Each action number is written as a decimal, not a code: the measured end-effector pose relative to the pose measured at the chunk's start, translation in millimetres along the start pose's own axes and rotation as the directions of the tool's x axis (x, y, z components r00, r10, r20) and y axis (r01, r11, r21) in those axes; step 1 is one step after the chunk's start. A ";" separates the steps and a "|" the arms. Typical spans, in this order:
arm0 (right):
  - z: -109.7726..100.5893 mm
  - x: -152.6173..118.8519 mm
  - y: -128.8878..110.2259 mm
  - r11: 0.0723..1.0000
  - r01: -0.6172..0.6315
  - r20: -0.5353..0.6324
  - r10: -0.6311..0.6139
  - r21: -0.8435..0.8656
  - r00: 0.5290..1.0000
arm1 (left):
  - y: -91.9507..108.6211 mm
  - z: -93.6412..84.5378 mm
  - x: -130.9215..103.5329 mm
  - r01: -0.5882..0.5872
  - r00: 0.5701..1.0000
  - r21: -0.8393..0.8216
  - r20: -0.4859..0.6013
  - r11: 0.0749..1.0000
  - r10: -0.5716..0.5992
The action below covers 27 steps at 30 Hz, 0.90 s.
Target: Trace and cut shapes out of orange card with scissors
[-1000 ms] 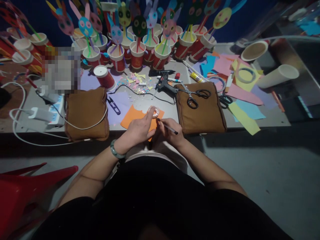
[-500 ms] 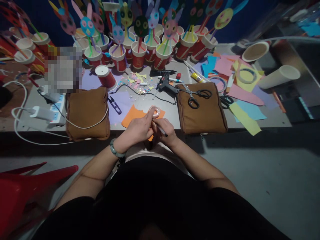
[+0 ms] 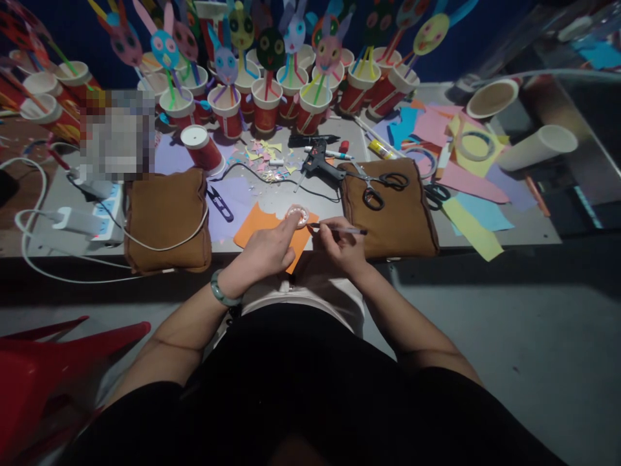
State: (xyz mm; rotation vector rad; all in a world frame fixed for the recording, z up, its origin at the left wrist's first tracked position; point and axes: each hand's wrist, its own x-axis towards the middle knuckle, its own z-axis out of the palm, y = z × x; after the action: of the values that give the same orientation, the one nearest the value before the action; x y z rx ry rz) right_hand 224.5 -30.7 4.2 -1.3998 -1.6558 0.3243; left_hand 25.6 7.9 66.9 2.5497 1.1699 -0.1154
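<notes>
My left hand [image 3: 274, 249] presses a small white ring [image 3: 297, 217], like a narrow tape roll, onto orange paper [image 3: 257, 223] at the table's front edge. Its index finger reaches into the ring; the thumb is apart, the other fingers curled. In my right hand [image 3: 345, 246] is a slim pen [image 3: 347, 228], pinched between thumb and fingers. The pen's tip points left and meets the paper at the ring's lower right edge. One corner of the orange paper hangs over the table edge.
Brown cushions [image 3: 167, 220] lie on both sides, scissors [image 3: 376, 184] on the right one. Behind are a glue gun [image 3: 320, 165], thread snips [image 3: 220, 204], paper scraps [image 3: 266, 155] and red paper cups [image 3: 266, 107] with rabbit-faced figures. A power strip [image 3: 109, 217] stands left.
My right hand has moved right, away from the left hand, and turned the pen so its tip points left at the ring. My left index finger now presses on the ring.
</notes>
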 end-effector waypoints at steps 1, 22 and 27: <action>0.1 2.2 1.8 0.999 -0.041 0.003 0.041 0.020 0.999 | 0.5 -0.2 -0.2 -0.005 1.000 0.008 0.003 1.000 0.005; 16.5 159.1 -46.7 0.961 0.210 0.848 -0.260 0.180 0.463 | 19.3 16.8 -3.0 -0.021 0.998 0.085 -0.062 0.996 0.026; 41.5 168.3 -49.4 0.925 0.363 0.947 -0.208 0.109 0.247 | 18.1 19.0 -2.2 -0.042 0.995 0.072 -0.090 0.997 0.049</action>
State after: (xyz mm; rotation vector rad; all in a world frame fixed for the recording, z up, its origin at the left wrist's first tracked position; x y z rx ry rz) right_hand 171.6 116.4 94.0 -0.9011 -2.9443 1.0015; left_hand 38.9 -11.0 54.3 2.6665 1.1589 -0.0294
